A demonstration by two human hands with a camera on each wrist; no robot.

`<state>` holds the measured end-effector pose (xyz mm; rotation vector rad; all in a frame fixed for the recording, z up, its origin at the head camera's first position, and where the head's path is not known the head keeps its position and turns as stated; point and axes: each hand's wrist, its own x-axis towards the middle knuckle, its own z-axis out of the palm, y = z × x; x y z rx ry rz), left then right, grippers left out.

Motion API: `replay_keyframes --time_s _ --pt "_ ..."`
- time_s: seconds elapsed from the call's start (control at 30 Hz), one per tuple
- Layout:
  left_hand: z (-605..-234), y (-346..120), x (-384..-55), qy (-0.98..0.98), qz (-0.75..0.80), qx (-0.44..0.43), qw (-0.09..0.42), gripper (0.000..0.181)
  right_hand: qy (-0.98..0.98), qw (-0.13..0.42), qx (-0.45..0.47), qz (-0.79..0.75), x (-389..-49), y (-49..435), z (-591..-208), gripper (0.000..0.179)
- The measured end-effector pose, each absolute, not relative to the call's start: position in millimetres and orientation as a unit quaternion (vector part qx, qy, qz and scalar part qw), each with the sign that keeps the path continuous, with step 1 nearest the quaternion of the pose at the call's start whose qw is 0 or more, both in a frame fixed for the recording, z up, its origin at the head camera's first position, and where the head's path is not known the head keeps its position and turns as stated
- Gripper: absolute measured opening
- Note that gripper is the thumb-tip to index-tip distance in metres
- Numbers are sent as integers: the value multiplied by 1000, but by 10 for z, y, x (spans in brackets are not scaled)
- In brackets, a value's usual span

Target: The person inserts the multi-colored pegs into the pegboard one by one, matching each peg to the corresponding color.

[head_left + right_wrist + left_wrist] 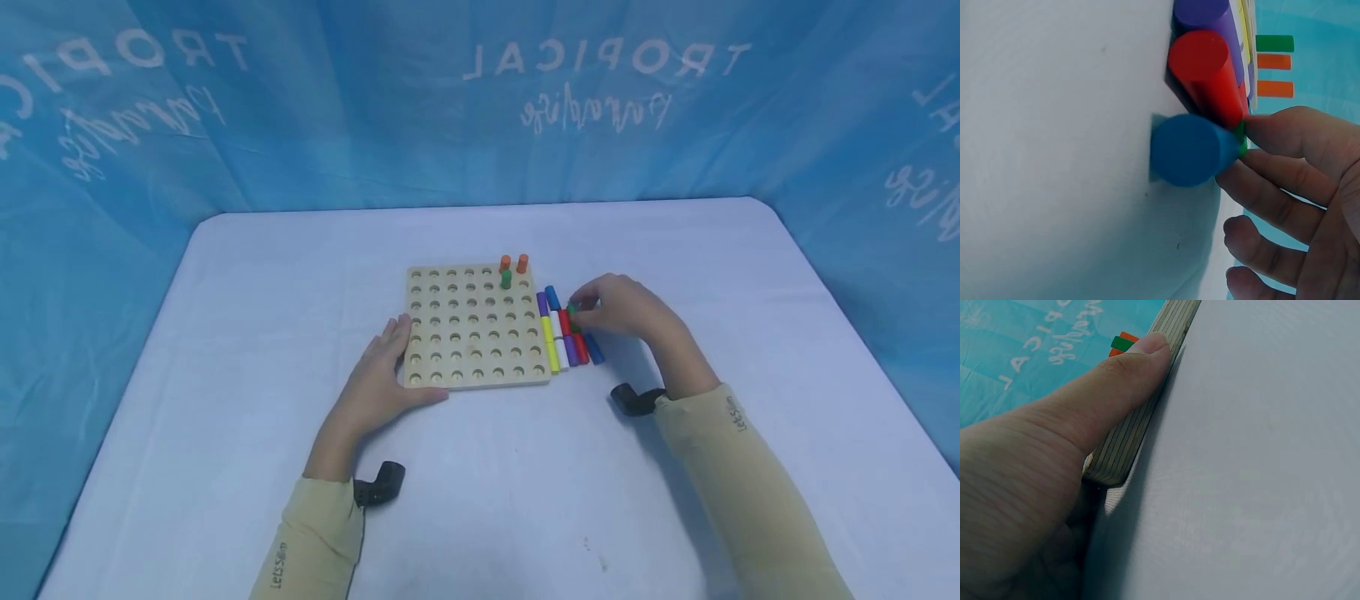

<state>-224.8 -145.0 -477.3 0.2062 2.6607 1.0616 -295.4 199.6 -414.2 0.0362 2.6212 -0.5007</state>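
Observation:
A square wooden pegboard point(462, 336) with rows of round holes lies on the table. My left hand point(378, 379) rests at its near left corner, fingers along the left side; the straight thumb point(1129, 372) lies against the front edge. Two orange pegs point(522, 264) and one green peg point(506, 280) stand upright at the board's far right corner. On the right, my right hand point(622, 307) pinches a loose green peg point(1242, 140) between thumb and fingertips. A red peg point(1210, 75) and a blue peg point(1185, 150) lie close by it.
Loose yellow pegs point(552, 357), white pegs point(562, 353), purple pegs point(572, 350) and others lie in rows against the board's right side. White cloth point(480, 467) covers the table. Blue printed curtains point(420, 125) hang behind and at both sides.

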Motion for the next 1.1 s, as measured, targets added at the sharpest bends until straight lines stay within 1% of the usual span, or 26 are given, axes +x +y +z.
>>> replay_keyframes --time_s 0.2,0.5,0.9,1.0,1.1 --pt "-4758 -1450 -2239 917 368 68 138 127 959 226 19 -173 -2945 1972 -4159 45" --pt "-4795 -1439 -2236 917 369 67 136 127 968 193 19 -157 -2929 1950 -4203 45" --pt "-4780 -1432 -2232 916 371 66 141 126 967 196 26 -163 -2929 1985 -4200 47" --pt "-4777 -1431 -2234 915 371 67 140 126 968 183 22 -171 -2934 2001 -4198 46" --pt "-4777 -1437 -2236 916 370 68 137 126 971 159 15 -181 -2939 2012 -4200 44"
